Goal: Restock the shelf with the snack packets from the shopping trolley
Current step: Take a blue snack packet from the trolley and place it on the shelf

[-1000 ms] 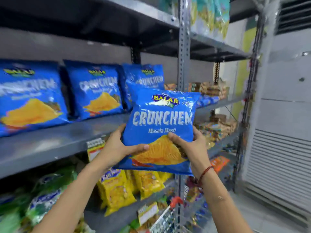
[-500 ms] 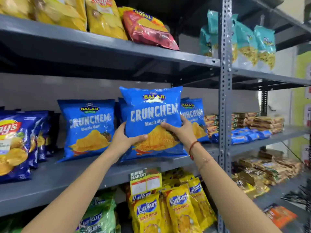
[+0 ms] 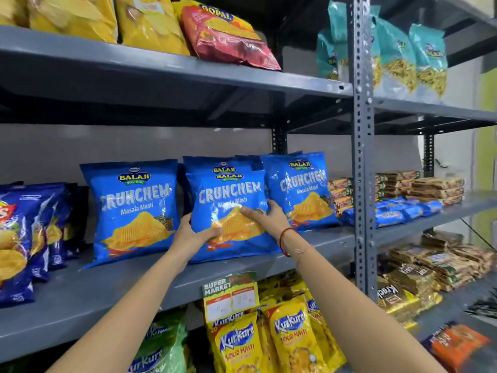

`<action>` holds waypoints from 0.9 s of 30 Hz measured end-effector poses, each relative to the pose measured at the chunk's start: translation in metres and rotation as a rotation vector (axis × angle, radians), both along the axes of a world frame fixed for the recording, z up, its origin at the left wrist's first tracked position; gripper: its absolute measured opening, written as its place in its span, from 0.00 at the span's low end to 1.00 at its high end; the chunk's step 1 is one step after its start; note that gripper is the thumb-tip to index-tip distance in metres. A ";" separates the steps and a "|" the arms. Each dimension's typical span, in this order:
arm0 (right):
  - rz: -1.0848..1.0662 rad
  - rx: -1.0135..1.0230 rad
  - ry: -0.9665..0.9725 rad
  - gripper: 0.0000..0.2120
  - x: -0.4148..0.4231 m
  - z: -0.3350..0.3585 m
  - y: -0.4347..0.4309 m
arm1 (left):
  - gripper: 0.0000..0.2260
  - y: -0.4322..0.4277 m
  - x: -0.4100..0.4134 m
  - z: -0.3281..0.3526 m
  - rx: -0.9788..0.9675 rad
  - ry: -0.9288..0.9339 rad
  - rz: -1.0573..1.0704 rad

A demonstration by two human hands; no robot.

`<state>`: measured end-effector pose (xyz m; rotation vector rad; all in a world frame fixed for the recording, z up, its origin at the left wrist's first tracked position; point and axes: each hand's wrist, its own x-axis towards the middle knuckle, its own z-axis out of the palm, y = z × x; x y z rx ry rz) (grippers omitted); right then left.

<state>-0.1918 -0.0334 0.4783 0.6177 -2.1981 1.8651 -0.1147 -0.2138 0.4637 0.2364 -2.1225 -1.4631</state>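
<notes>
1. Left hand (image 3: pixel 192 234) and right hand (image 3: pixel 265 215) both grip one blue Crunchem packet (image 3: pixel 228 211), upright on the middle shelf (image 3: pixel 107 286), not released.
2. Matching packets stand either side and behind.
3. Trolley unseen; remaining stock cannot be judged.

Both hands have pushed the packet (image 3: pixel 228 214) deeper, up toward 12 o'clock; its base now rests on the shelf (image 3: pixel 113 289), standing in front of another blue packet (image 3: pixel 215 164), no longer held clear.

Head view, facing shelf (image 3: pixel 107 286) (close, slightly upward)
</notes>
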 end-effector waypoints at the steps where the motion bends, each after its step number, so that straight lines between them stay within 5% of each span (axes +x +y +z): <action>1: -0.012 0.012 0.010 0.39 0.002 -0.003 0.002 | 0.42 0.002 0.002 -0.001 -0.006 0.008 0.024; 7: -0.091 -0.188 0.056 0.30 0.031 -0.041 0.047 | 0.33 0.055 0.044 -0.019 -0.329 0.356 0.259; 13: -0.268 -0.330 0.036 0.13 0.083 -0.127 0.119 | 0.24 0.137 0.067 -0.094 -0.533 0.529 -0.017; 27: -0.858 -0.184 -0.751 0.10 0.243 -0.440 0.291 | 0.25 0.288 0.079 -0.391 -0.588 -0.475 -0.876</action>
